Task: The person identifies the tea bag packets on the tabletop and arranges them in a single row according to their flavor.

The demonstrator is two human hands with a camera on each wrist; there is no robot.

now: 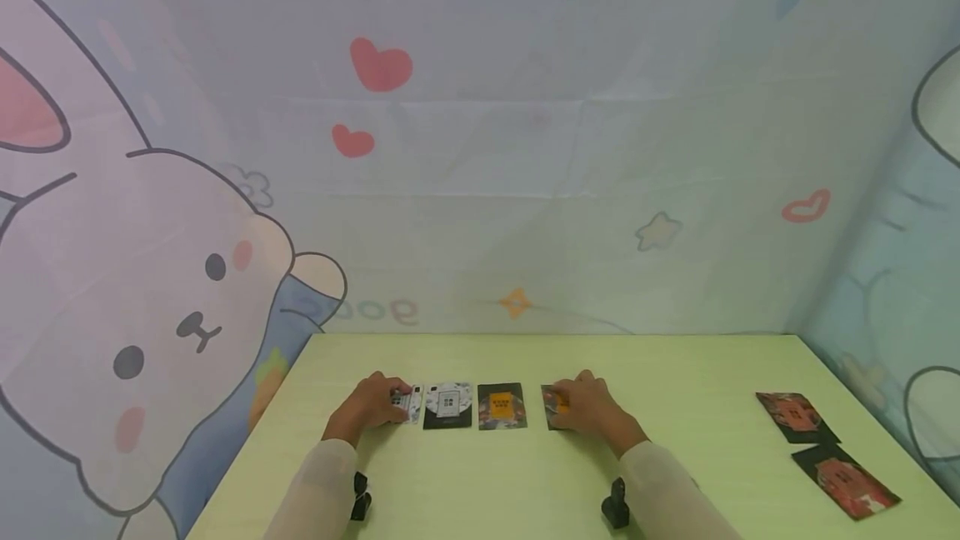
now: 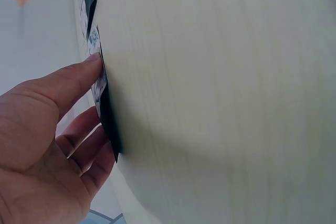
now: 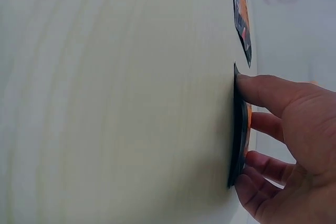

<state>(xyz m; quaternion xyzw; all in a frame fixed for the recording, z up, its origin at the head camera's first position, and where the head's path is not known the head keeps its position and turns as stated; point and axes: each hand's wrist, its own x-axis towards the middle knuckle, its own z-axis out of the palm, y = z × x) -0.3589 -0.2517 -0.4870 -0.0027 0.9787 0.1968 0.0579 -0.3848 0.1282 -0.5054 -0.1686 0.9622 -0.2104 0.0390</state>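
A row of small flat packets lies across the table. At its left end my left hand (image 1: 371,402) grips a white-and-black packet (image 1: 415,405) between thumb and fingers, partly covering it. The left wrist view shows the thumb (image 2: 79,77) on that packet's edge (image 2: 108,119). Beside it lies another white-and-black packet (image 1: 447,405), then a dark packet with an orange panel (image 1: 502,405). At the right end my right hand (image 1: 592,407) holds a similar dark-and-orange packet (image 1: 551,407) by its edges; in the right wrist view, this packet (image 3: 239,129) looks thick or doubled.
Two dark packets with red panels, one farther back (image 1: 797,417) and one nearer (image 1: 846,480), lie at the table's right side. The light yellow-green table (image 1: 480,490) meets a printed cloth backdrop (image 1: 480,232) behind and at the sides.
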